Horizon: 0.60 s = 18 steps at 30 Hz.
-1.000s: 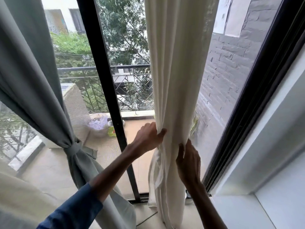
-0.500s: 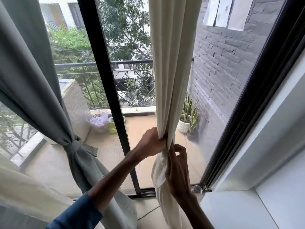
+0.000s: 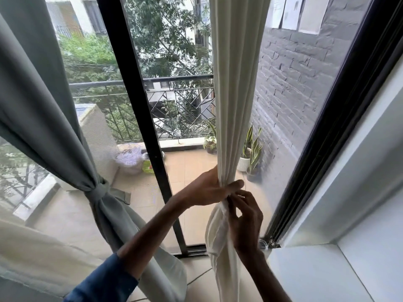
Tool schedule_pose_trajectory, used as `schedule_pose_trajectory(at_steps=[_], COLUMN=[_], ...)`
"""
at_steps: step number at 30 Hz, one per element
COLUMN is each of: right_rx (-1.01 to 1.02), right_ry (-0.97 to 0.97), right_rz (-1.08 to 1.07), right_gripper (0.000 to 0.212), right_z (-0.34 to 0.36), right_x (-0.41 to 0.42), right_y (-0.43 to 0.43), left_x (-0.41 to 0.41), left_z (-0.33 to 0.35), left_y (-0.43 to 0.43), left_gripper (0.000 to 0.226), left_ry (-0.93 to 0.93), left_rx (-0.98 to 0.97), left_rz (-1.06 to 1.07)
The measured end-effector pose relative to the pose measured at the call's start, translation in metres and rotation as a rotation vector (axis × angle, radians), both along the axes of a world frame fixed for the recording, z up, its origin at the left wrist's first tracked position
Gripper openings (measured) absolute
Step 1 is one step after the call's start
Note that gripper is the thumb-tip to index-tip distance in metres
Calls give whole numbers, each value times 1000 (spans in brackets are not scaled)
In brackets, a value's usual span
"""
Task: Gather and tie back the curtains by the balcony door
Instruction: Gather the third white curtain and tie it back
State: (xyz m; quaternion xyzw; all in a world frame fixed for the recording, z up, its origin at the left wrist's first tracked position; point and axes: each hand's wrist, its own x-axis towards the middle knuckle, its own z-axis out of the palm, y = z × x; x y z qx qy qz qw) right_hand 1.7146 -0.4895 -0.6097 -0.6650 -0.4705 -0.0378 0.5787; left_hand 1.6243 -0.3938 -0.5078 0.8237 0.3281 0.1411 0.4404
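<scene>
A cream curtain hangs in front of the balcony door, bunched into a narrow column. My left hand wraps around the bunch at waist height, thumb across the front. Just below and to the right, my right hand pinches the fabric with its fingertips where the folds are squeezed together. Below the hands the cream cloth falls in a loose twist to the floor. At the left a grey-green curtain is gathered and held by a knotted tie of the same cloth.
A black door frame post stands between the two curtains. A white window ledge and dark frame lie to the right. Outside are potted plants, a railing and a grey brick wall.
The cream curtain has been squeezed into a tighter bunch. My right hand moved from lying flat against the fabric to pinching it just under my left hand.
</scene>
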Motion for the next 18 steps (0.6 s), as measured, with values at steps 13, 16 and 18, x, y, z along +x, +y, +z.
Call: schedule_pose_trajectory(at_steps=[13, 16, 18], right_rx=[68, 75, 29], right_ry=[4, 11, 19], right_rz=[32, 56, 89], right_gripper=[21, 11, 15], right_z=[-2, 3, 0], right_x=[12, 6, 3], right_y=[-2, -7, -7], left_x=[17, 22, 26], left_z=[-8, -15, -18], left_y=[0, 4, 7], left_gripper=[7, 18, 28], left_ry=[-43, -42, -6], left_rx=[348, 308, 325], left_rz=[352, 359, 383])
